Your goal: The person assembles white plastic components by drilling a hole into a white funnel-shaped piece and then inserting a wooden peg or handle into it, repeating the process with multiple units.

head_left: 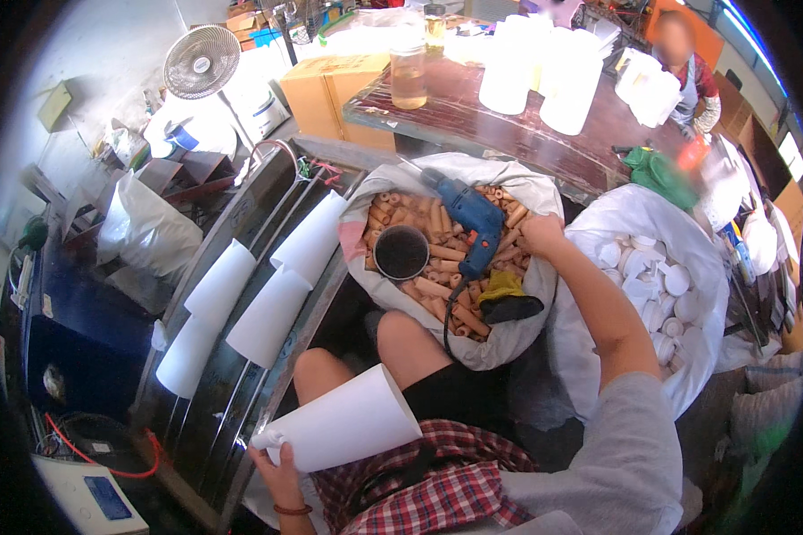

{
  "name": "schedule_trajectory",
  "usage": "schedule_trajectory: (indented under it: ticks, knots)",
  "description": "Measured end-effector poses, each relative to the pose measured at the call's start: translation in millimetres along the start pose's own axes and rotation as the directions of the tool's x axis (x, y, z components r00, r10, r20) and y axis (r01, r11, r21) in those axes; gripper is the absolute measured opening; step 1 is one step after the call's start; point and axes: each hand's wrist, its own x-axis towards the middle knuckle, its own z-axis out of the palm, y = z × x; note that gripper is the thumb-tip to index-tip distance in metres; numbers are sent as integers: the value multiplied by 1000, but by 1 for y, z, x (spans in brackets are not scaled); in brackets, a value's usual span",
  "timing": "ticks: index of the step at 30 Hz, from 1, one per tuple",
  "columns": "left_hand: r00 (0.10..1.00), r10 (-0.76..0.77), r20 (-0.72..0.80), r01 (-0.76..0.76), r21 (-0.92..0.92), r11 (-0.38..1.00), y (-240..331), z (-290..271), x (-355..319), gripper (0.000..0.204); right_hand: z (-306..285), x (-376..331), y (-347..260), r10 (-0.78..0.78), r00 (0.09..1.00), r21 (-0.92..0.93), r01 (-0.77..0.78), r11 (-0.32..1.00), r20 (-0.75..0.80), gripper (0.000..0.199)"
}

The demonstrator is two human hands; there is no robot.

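Nearby, a seated person point(598, 464) held a white cone point(352, 421) over the lap point(464, 392), hands well apart.
The left hand point(281, 479) was clasped around the cone's narrow end, with the wide mouth facing right. The right hand point(542, 236) reached to the far right edge of a sack point(500, 350) of brown tubes point(437, 221); I could not tell whether its fingers gripped anything. A blue drill point(476, 218) lay on the tubes, near a dark cup point(401, 252). Just right stood a second sack point(700, 245), holding white caps point(665, 285). To the left, more white cones point(269, 316) lay along metal rods point(232, 412).
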Motion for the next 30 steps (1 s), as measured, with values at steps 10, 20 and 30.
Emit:
schedule_trajectory:
  ticks: [10, 20, 30]
  knots:
    - [956, 244, 164, -268, 145, 952, 24, 6, 11, 68, 15, 33, -10, 51, 982, 75, -37, 997, -182, 25]
    - [942, 306, 140, -336, 392, 856, 20, 3, 18, 59, -133, -135, -238, -582, 647, 691, 697, 189, -493, 32]
    - [922, 364, 134, -387, 382, 839, 18, 1, 20, 56, -122, -160, -315, -721, 458, 513, 842, 166, -519, 32]
